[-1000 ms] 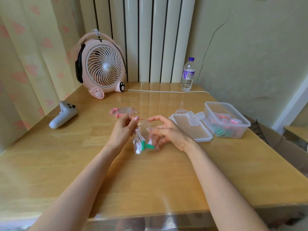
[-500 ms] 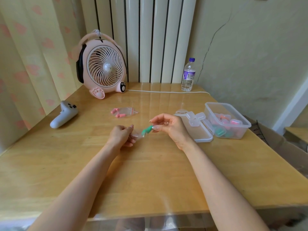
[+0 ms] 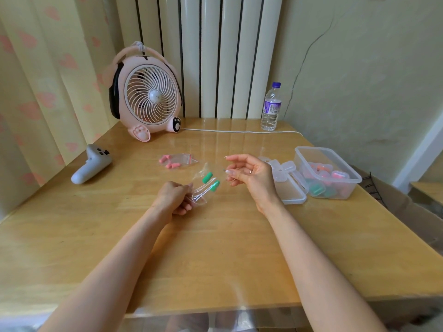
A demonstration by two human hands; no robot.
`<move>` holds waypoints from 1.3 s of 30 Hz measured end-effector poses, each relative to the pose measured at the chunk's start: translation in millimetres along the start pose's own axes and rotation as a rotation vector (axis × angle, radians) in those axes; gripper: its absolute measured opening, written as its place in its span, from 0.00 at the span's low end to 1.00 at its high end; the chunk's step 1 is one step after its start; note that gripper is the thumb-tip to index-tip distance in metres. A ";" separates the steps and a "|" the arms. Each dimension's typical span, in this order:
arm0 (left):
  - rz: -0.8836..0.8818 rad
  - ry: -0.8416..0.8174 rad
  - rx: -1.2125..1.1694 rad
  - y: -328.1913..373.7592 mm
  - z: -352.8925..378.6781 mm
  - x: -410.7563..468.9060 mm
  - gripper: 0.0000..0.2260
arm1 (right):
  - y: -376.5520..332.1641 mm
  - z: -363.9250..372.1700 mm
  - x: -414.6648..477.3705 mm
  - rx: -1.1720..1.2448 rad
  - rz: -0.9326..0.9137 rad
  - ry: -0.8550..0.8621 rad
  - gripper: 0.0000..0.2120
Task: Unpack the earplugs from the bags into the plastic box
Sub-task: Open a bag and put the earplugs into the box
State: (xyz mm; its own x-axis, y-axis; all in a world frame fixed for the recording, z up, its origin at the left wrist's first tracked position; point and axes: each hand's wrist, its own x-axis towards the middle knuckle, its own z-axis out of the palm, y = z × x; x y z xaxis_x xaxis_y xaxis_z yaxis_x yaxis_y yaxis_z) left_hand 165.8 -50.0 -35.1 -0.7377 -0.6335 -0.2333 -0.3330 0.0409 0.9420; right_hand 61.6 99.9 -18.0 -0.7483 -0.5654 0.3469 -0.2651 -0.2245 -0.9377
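A clear bag [image 3: 200, 195] is gripped at its near end by the L hand [image 3: 176, 197], fingers curled tight round the crumpled plastic, well left of the plastic box [image 3: 314, 148]. Two green earplugs [image 3: 211, 181] are seen at the bag's far end, btwn the two hands; whether they're inside the plastic or just out of it can't be told. The R hand [image 3: 251, 176] is held raised just left of the box's lid [image 3: 292, 195], fingers loosely curled, thumb & forefinger close together near the bag's edge; whether that edge is pinched can't be told. The box is seen open, w/ pink, orange & green pieces inside. Its lid is laid flat against its left side, w/ small clear cases [image 3: 279, 167] on top. A 2nd bag [image 3: 182, 159] w/ pink earplugs [image 3: 164, 159] is laid flat farther left of the box, beyond the hands. Farther left still a white controller [image 3: 92, 167] is laid. Behind the box & to its left, a water bottle [image 3: 271, 107] & pink fan [image 3: 148, 101] are stood on the table [image 3: 215, 259].
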 end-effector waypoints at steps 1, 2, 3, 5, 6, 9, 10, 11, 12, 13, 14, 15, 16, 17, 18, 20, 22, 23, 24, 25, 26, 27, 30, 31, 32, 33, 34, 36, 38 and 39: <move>0.003 -0.002 0.000 -0.1 0.0 -0.2 0.13 | 0.0 0.0 -0.2 0.000 0.007 -0.010 0.14; 0.005 -0.003 0.003 -0.2 -0.2 -0.3 0.13 | 0.0 -0.1 -0.2 -0.003 0.013 -0.020 0.14; 0.006 -0.004 0.006 -0.4 -0.3 -0.1 0.13 | -0.1 -0.1 -0.4 -0.013 0.017 -0.028 0.14; 0.002 -0.004 0.010 -0.8 -0.3 0.8 0.13 | -0.2 0.0 -0.6 -0.036 0.011 -0.029 0.15; 0.001 -0.004 0.011 -1.1 -0.3 1.3 0.13 | -0.3 0.0 -0.5 -0.041 0.007 -0.021 0.15; 0.010 -0.010 0.013 -2.0 0.0 2.6 0.14 | -1.3 -0.1 -0.5 -0.036 -0.008 0.015 0.14; 0.016 -0.014 0.016 -1.9 0.1 2.2 0.14 | -2.0 0.0 -0.5 -0.034 -0.014 0.020 0.14; 0.024 -0.019 0.022 -2.0 0.4 2.0 0.14 | -2.8 0.2 -0.8 -0.030 -0.023 0.021 0.14; 0.033 -0.022 0.032 -2.9 0.7 2.4 0.15 | -3.6 0.2 -1.1 -0.024 -0.033 0.021 0.14; 0.044 -0.016 0.051 -3.6 1.2 2.6 0.16 | -4.3 0.3 -1.1 -0.017 -0.042 0.024 0.13; 0.064 0.009 0.096 -4.4 1.5 3.4 0.16 | -4.7 0.0 -1.0 -0.012 -0.048 0.030 0.13; 0.101 0.057 0.171 -5.6 1.3 5.2 0.17 | -4.8 -0.4 -0.7 -0.007 -0.051 0.039 0.13; 0.152 0.124 0.263 -6.2 0.6 7.1 0.18 | -4.9 -1.0 -0.3 -0.003 -0.052 0.048 0.13; 0.203 0.197 0.350 -6.4 -0.6 8.9 0.18 | -5.1 -1.6 0.1 0.004 -0.051 0.055 0.14; 0.241 0.256 0.422 -6.8 -1.8 10.5 0.17 | -5.3 -2.4 0.4 0.013 -0.050 0.062 0.14; 0.284 0.297 0.472 -7.6 -3.5 12.7 0.15 | -6.4 -4.1 1.2 0.031 -0.051 0.080 0.13; 0.308 0.250 0.458 -7.9 -3.7 13.0 0.13 | -7.6 -5.5 1.4 0.044 -0.055 0.109 0.13; 0.324 0.207 0.440 -7.8 -3.4 12.5 0.11 | -7.6 -5.9 1.7 0.050 -0.059 0.129 0.13; 0.338 0.162 0.424 -7.7 -3.2 11.6 0.09 | -7.3 -6.7 2.1 0.054 -0.063 0.154 0.12; 0.348 0.118 0.411 -7.2 -3.1 10.2 0.09 | -6.5 -7.6 2.9 0.057 -0.066 0.181 0.12; 0.356 0.077 0.400 -6.7 -3.3 8.9 0.09 | -5.0 -8.6 3.8 0.058 -0.062 0.210 0.12; 0.360 0.037 0.384 -6.6 -4.0 8.8 0.10 | -2.5 -9.4 5.1 0.055 -0.050 0.237 0.11; 0.335 -0.052 0.362 -6.1 -7.2 9.3 0.12 | 8.5 -11.2 8.7 -0.027 0.037 0.260 0.13; 0.327 -0.056 0.371 -5.9 -7.7 9.2 0.13 | 13.1 -11.6 9.6 -0.078 0.073 0.252 0.14; 0.326 -0.044 0.373 -5.8 -7.6 9.3 0.13 | 17.0 -12.2 10.4 -0.129 0.102 0.246 0.14; 0.327 -0.023 0.356 -5.6 -6.8 9.1 0.11 | 19.8 -12.6 11.2 -0.164 0.122 0.248 0.14; 0.331 0.002 0.306 -5.0 -5.5 8.4 0.09 | 21.3 -13.2 12.0 -0.176 0.131 0.261 0.14; 0.317 0.011 0.114 -3.2 -2.8 5.7 0.06 | 21.8 -14.6 13.2 -0.164 0.134 0.291 0.15; 0.312 -0.058 -0.114 -1.3 -1.6 3.0 0.07 | 23.7 -15.4 14.7 -0.143 0.148 0.290 0.16; 0.329 -0.091 -0.178 -0.6 -1.3 2.1 0.08 | 24.9 -15.1 14.9 -0.138 0.156 0.274 0.16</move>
State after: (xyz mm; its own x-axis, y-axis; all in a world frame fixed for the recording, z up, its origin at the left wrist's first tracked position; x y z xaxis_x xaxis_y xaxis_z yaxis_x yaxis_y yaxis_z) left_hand 165.3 -52.3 -35.9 -0.8402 -0.5371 0.0750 0.0309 0.0907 0.9954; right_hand 34.6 97.9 -36.5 -0.9169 -0.3463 0.1985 -0.2000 -0.0319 -0.9793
